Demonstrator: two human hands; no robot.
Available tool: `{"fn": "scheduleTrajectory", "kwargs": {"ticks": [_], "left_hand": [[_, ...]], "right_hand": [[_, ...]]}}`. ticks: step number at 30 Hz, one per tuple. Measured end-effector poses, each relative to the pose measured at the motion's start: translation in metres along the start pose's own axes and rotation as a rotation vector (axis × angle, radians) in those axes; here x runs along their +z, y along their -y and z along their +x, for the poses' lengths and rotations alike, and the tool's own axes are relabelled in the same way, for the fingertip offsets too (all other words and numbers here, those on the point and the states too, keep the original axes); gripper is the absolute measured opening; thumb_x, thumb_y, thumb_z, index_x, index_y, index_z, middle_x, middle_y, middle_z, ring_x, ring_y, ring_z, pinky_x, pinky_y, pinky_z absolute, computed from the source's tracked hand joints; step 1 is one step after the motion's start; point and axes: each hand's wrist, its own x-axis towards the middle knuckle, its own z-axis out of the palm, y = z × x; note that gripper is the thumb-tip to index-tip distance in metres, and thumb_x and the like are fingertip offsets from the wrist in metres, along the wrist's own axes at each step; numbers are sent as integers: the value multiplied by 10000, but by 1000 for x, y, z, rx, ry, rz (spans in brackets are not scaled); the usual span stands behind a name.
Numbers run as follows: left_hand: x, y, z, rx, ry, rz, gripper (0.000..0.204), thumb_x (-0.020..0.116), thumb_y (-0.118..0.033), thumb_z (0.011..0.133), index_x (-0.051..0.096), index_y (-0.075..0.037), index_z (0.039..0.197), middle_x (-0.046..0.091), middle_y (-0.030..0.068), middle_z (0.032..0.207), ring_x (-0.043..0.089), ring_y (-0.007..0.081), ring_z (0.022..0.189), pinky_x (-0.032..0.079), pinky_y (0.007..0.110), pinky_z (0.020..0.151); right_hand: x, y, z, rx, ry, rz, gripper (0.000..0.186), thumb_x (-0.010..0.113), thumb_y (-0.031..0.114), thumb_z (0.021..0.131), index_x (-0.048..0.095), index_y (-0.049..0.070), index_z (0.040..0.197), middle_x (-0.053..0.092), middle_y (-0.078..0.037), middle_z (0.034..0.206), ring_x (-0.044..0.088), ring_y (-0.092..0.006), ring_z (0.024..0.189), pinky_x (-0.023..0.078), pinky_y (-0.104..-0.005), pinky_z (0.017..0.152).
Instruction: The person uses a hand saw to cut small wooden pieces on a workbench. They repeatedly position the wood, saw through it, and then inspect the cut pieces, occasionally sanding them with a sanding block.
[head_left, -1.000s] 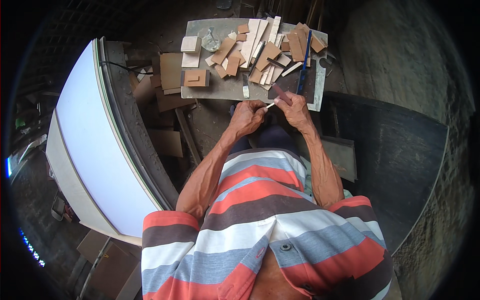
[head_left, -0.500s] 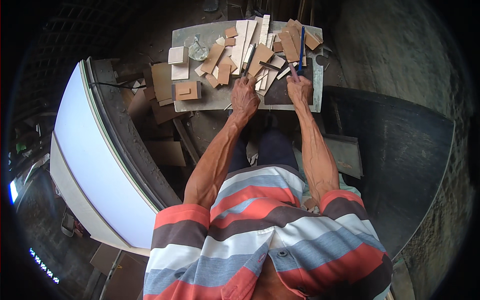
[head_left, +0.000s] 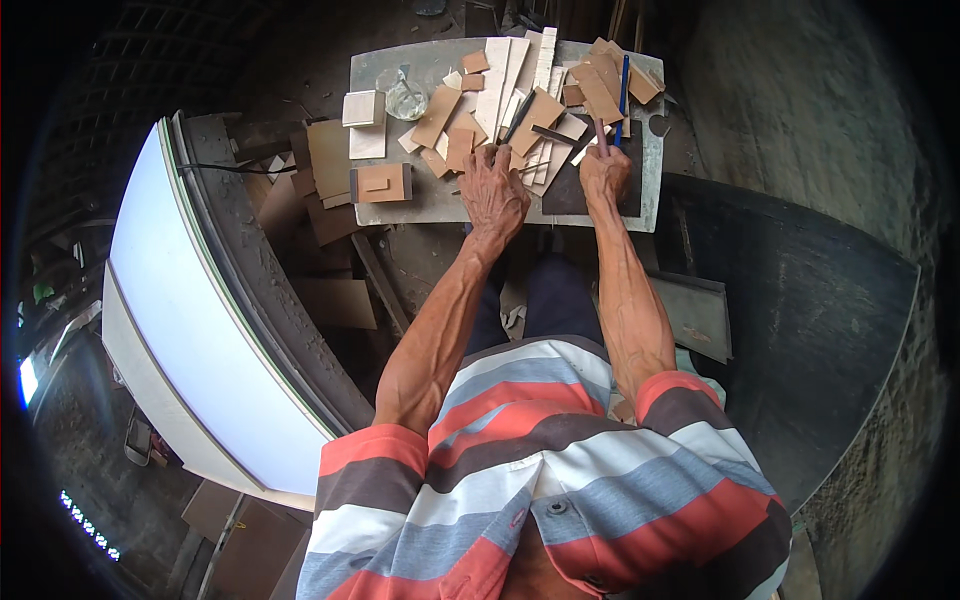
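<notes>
My left hand (head_left: 494,192) is over the near edge of the small work table (head_left: 450,210), its fingers spread and touching the wood pieces. Just beyond its fingertips a slim dark stick (head_left: 520,114) lies on a brown wooden piece (head_left: 537,117). In my right hand (head_left: 605,174), closed, is a narrow brownish stick (head_left: 601,135) pointing away from me. A dark flat board (head_left: 568,190) lies under and beside that hand. Between the hands are pale wooden strips (head_left: 541,167) and a short dark bar (head_left: 553,134).
A glass jar (head_left: 405,98) stands at the table's left, near a pale block (head_left: 362,109) and a brown block with dark ends (head_left: 381,184). A blue stick (head_left: 622,100) lies at the right. A large white panel (head_left: 200,330) leans left; a dark board (head_left: 790,290) is at right.
My left hand's fingers have spread, and the dark stick now lies just past them. My right hand keeps its stick, now pointing straighter away. The whole view has shifted slightly.
</notes>
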Motion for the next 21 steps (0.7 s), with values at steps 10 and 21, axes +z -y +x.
{"fn": "scheduleTrajectory", "kwargs": {"ticks": [10, 21], "left_hand": [[19, -15, 9, -275, 229, -571, 265, 520, -145, 869, 646, 62, 976, 678, 215, 918, 654, 340, 840, 501, 407, 772], [8, -28, 10, -445, 707, -941, 294, 516, -221, 976, 601, 39, 1083, 658, 76, 831, 625, 141, 664, 494, 263, 588]], "right_hand": [[-28, -19, -13, 244, 436, 778, 220, 741, 191, 766, 658, 31, 892, 418, 90, 579, 355, -10, 471, 282, -184, 411], [-40, -24, -41, 203, 686, 805, 290, 725, 246, 803, 627, 37, 979, 423, 83, 624, 370, -6, 513, 290, -185, 430]]}}
